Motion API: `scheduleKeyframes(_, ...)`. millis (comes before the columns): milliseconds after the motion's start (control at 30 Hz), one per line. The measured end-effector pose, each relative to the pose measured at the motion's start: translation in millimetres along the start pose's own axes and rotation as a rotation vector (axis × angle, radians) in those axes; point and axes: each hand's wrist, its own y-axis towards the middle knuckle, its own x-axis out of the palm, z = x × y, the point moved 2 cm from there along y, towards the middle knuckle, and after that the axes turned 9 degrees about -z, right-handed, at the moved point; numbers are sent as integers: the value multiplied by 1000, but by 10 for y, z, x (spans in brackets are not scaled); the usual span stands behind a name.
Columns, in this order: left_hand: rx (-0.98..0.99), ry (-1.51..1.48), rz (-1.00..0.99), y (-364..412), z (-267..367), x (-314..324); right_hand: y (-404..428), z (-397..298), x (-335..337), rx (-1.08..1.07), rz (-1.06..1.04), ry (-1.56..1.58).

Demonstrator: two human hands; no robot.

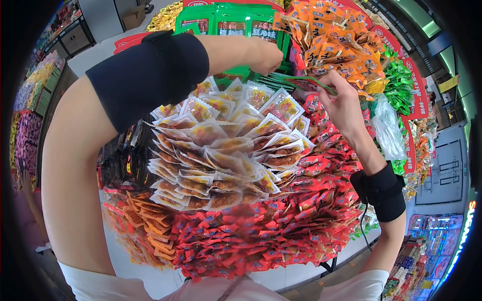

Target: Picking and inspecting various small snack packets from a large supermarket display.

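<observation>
Before me, my right hand (340, 99) pinches the edge of a green snack packet (308, 83), held nearly flat above the display. My left hand (267, 57) is curled over the front of the stacked large green packets (229, 28). Its fingertips point down and are partly hidden, so I cannot see whether they grip anything. Just under both hands, a fanned row of green packet edges (273, 83) stands close together. Nearer to me rises a tiered mound of clear-and-white snack sachets (226, 150), with reddish-brown food showing inside.
Red sachets (263, 233) surround the mound in front and on the right. Orange packets (331, 45) are heaped behind my right hand. Dark packets (128, 161) lie left, orange ones (150, 222) front left. A clear plastic bag (389, 129) rests at right. Another person's arm (30, 199) shows far left.
</observation>
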Motion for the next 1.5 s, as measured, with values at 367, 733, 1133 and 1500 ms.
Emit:
scheduleKeyframes(367, 53, 198, 130, 57, 20, 77, 16, 41, -82, 35, 5, 21)
scheduleKeyframes(733, 113, 131, 203, 274, -339, 83, 251, 8, 118, -103, -129, -16)
scheduleKeyframes(1133, 112, 146, 216, 401, -408, 94, 514, 194, 713, -45, -276, -130)
scheduleKeyframes(1500, 80, 93, 176, 387, -407, 87, 620, 40, 641, -104, -370, -638)
